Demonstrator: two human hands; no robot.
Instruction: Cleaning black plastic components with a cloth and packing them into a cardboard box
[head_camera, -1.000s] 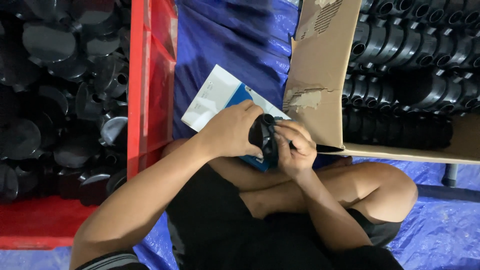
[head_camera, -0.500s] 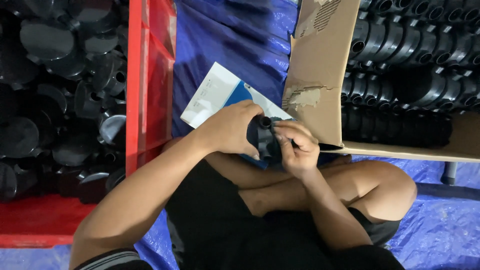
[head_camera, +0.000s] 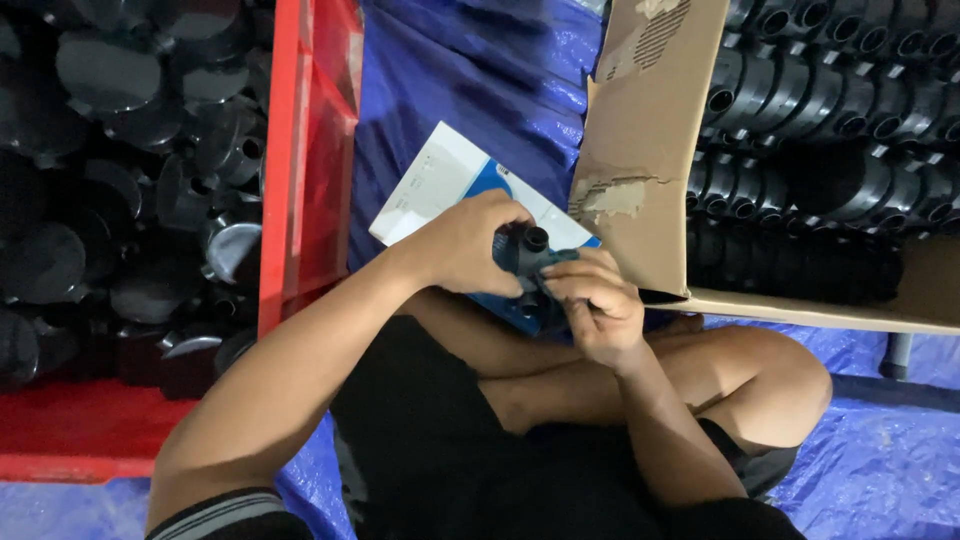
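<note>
Sitting cross-legged on blue tarp (head_camera: 470, 90). Gripping small black plastic part (head_camera: 527, 252) in left hand (head_camera: 468, 245), fingers wrapping around it from the left. Pinching same part from the right with right hand (head_camera: 598, 305), fingertips closing on its edge. Holding part above lap, over white-and-blue booklet (head_camera: 440, 180). Flanking: red crate (head_camera: 310, 150) of black parts at left, cardboard box (head_camera: 645, 150) of black fittings at right.

Black part (head_camera: 527, 252) mostly hidden — both hands cover it.
</note>
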